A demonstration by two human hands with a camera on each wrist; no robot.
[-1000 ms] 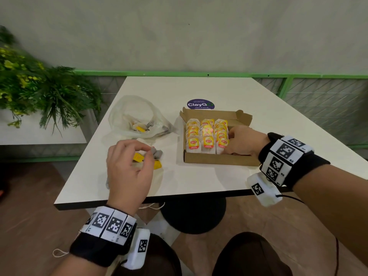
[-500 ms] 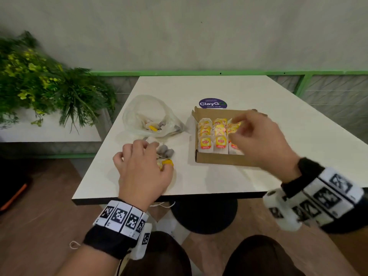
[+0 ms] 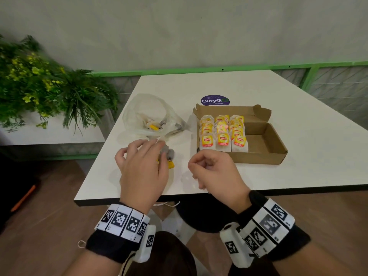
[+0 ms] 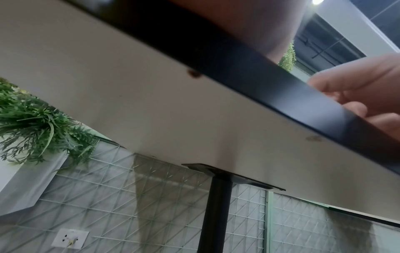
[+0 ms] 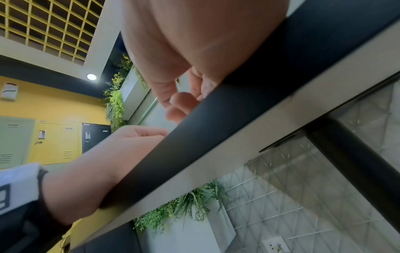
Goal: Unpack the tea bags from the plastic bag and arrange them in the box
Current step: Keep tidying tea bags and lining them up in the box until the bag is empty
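Observation:
A brown cardboard box lies open on the white table. Three rows of yellow-tagged tea bags stand in its left half; the right half is bare. A clear plastic bag at the left holds a few more tea bags. In front of it lies a small pile of loose tea bags. My left hand covers that pile, its curled fingers and thumb gripping it. My right hand hovers just right of the pile with curled fingers and nothing in them. Both wrist views look up from under the table edge.
A purple round sticker sits on the table behind the box. A planter of green foliage stands left of the table, and a green-framed mesh fence runs behind it. The table's black edge is under my wrists.
My right hand has left the box and come back toward me and to the left, near the loose pile. My left hand has stayed over the pile.

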